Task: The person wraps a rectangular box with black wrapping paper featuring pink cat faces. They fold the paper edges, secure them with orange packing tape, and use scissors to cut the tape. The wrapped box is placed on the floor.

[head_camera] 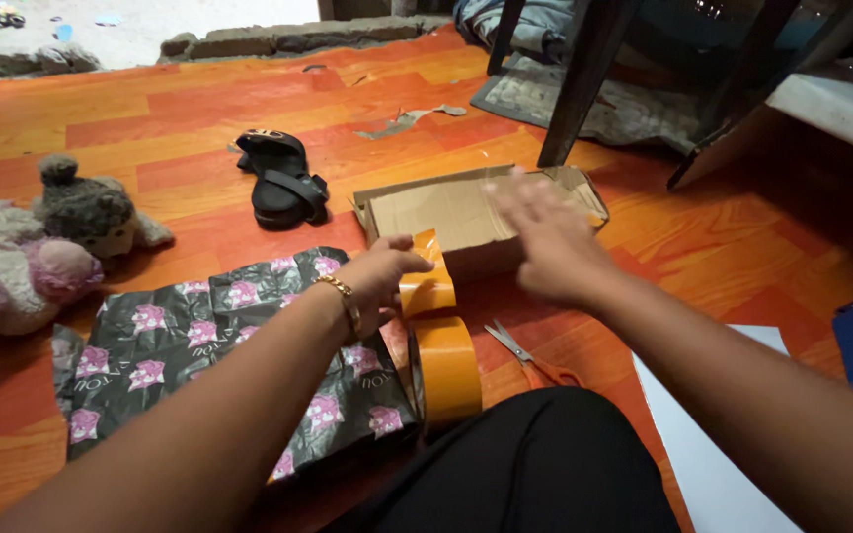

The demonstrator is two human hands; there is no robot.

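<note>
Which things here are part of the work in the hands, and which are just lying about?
In use: orange tape roll, its pulled strip pinched by the left hand; cardboard box under the blurred right hand; scissors beside the roll.

Lying about: black sandal, plush toys, patterned black bag, white sheet.

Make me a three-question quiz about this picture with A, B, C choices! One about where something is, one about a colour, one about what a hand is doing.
1. Where are the scissors?
A. on the cardboard box
B. on the floor beside the tape roll
C. on the sandal

2. What colour is the tape roll?
A. orange
B. blue
C. white

3. What is the left hand doing?
A. resting flat on the floor
B. holding the scissors
C. pinching the tape's free end

Answers: B, they lie on the floor right of the roll; A, the roll is orange; C, its fingers grip the pulled strip.
</note>
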